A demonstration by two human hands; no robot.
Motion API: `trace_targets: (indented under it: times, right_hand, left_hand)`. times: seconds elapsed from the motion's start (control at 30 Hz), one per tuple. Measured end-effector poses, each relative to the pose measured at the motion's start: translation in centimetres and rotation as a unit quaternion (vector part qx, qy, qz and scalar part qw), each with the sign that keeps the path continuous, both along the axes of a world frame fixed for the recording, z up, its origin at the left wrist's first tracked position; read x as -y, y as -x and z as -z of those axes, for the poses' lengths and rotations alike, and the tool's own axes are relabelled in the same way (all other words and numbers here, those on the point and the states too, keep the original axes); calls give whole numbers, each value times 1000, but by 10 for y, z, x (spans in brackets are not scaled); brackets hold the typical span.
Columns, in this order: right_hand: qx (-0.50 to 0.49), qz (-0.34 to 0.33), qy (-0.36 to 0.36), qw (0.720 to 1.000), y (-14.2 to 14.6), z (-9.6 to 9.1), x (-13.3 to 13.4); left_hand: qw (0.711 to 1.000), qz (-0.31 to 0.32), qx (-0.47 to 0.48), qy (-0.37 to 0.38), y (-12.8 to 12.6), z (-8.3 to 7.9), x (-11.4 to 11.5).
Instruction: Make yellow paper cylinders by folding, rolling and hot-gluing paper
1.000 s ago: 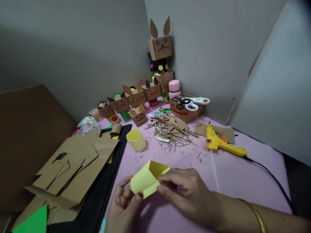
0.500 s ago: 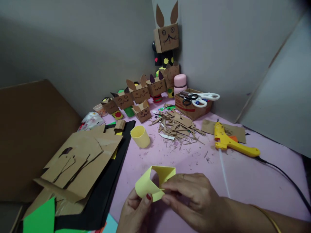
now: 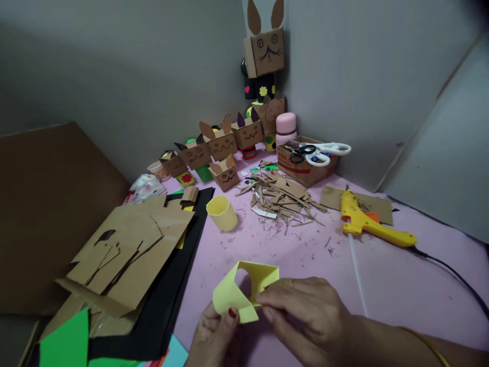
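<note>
A folded strip of yellow paper (image 3: 233, 295) forms an open loop low in the middle of the view, above the pink table top (image 3: 382, 285). My left hand (image 3: 214, 336) grips its lower left part from beneath, thumb pressed on the paper. My right hand (image 3: 305, 316) pinches the loop's right side with closed fingers. A rolled yellow paper cylinder (image 3: 222, 213) stands upright further back on the table, apart from both hands.
Cut brown cardboard sheets (image 3: 130, 255) lie on black paper at the left, with green paper (image 3: 64, 344) below. Cardboard scraps (image 3: 278, 196), a yellow glue gun (image 3: 369, 224) with its cable, a box holding scissors (image 3: 305, 160) and several cardboard animal figures (image 3: 221, 145) fill the back.
The yellow paper has gone from a flatter fold to an open loop between my hands. The view has shifted, so things sit slightly further right and higher.
</note>
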State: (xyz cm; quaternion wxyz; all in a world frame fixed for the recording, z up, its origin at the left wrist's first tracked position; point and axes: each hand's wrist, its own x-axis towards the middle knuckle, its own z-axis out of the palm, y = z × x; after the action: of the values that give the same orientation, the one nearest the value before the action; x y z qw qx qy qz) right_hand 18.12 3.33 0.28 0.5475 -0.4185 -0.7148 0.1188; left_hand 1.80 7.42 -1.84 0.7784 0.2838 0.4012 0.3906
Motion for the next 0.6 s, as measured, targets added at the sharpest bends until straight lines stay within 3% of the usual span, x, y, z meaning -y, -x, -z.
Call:
trace_targets:
  times: [0.27,0.6]
  right_hand:
    - [8,18,-1,1000,0,1,-1]
    - [-7,14,18,1000,3,1,0]
  left_hand:
    - [1000,-2,12,-2,0,6,-2]
    - [996,-81,-38,-12,-10,-7,4]
